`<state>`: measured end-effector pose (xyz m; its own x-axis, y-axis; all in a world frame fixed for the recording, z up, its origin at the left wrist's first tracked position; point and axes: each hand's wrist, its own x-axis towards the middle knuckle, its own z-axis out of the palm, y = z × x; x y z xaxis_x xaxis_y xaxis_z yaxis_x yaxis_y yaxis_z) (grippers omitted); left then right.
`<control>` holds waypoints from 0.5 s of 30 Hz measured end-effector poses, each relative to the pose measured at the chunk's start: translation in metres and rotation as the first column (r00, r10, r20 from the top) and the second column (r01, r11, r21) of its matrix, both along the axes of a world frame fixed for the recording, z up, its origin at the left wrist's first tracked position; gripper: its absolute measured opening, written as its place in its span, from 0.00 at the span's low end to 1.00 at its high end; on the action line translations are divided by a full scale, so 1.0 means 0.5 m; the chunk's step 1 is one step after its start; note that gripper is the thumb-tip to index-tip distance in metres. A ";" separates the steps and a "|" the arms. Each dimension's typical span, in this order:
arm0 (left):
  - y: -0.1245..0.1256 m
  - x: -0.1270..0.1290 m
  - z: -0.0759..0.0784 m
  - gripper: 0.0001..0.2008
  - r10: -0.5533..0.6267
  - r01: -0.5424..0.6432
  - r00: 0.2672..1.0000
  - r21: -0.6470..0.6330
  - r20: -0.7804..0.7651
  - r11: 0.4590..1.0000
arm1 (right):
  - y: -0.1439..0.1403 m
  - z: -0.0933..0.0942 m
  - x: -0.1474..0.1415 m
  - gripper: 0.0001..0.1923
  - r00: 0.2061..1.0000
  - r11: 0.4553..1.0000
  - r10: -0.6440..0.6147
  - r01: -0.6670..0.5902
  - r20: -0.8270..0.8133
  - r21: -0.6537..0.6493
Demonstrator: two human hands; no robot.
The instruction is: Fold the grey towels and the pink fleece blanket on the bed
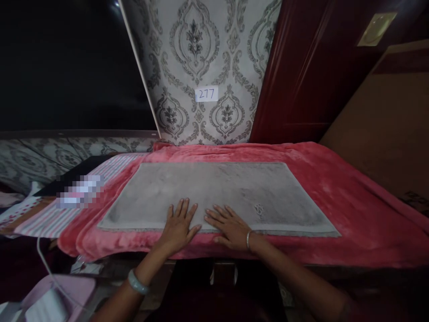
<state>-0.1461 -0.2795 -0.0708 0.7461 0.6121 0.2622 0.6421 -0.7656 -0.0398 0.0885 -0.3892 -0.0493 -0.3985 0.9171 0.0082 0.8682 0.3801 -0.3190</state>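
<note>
A grey rectangular towel lies spread out on a pink plush blanket. My left hand rests flat on the towel's near edge, fingers spread, with a pale bangle on that wrist. To its right, my right hand also lies palm down on the near edge, its fingers apart and pointing left. A thin silver bracelet circles the right wrist. Neither hand holds anything. A small embroidered mark shows on the towel to the right of my right hand.
Behind the blanket stands a patterned wall with a paper label reading 277. A large dark screen is at the left, above a striped cloth. A dark red door and a cardboard panel rise at the right. A pink stool stands lower left.
</note>
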 end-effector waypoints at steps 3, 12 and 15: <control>-0.015 -0.019 -0.013 0.35 -0.030 0.027 0.999 0.060 0.034 0.998 | 0.013 0.009 0.015 0.34 0.992 0.995 0.092 -0.096 -0.088 -0.041; -0.073 -0.055 -0.026 0.37 -0.057 0.040 0.993 0.162 0.101 0.986 | 0.242 0.072 0.020 0.34 0.983 0.983 -0.175 0.170 0.060 0.073; -0.094 -0.078 -0.019 0.34 -0.086 0.062 0.984 0.153 0.155 0.986 | 0.248 0.048 -0.018 0.34 0.982 0.992 -0.125 0.126 0.143 0.006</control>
